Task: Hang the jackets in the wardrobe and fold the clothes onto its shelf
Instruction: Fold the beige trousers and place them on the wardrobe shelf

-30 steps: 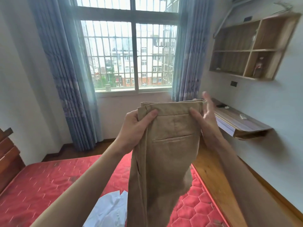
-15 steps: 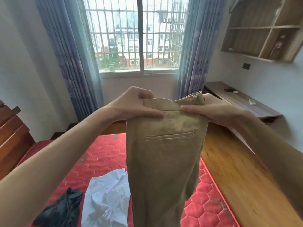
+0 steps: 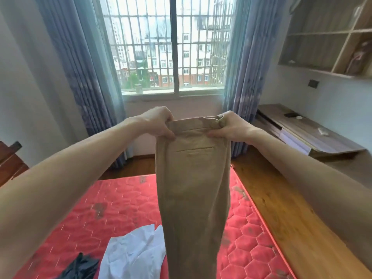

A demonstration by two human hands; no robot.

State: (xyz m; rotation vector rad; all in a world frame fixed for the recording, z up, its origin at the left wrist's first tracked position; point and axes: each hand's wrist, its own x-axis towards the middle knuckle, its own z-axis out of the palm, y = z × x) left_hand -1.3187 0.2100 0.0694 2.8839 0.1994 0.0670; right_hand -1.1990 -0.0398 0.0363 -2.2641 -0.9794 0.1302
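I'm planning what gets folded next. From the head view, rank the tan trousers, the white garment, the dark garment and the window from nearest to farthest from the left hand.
1. tan trousers: waistband gripped by the left hand.
2. white garment: below, on the red mattress.
3. dark garment: beside the white one, at the lower left; close to call with it.
4. window: far wall, behind the hands.
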